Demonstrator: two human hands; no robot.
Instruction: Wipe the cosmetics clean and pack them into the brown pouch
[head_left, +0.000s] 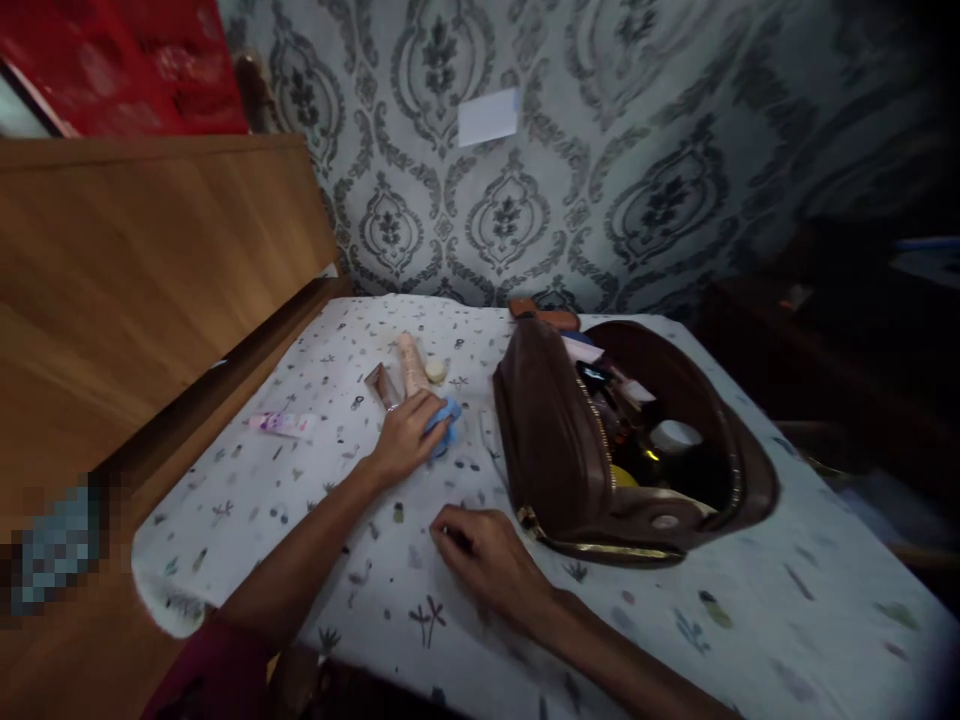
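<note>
Blue cloth-like item [450,418] shows only partly, gripped in the left hand [407,436].

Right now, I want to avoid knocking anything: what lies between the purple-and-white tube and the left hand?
In the head view, only printed cloth separates the tube from the left hand.

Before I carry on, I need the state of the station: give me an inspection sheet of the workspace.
Surface: table with white patterned cover.
Things at hand: blue item, maybe cloth, at the left hand; peach tube and brown tube just beyond.
Clutter: pale pot, purple-marked tube, open bag holding mixed items, brown case behind it.
Hands: left on the blue item, grip unclear; right hand curled near the bag, contents unclear.
Cables: nothing seen.
Surroundings: patterned wall beyond, wooden panel at left; right side dark.
</note>
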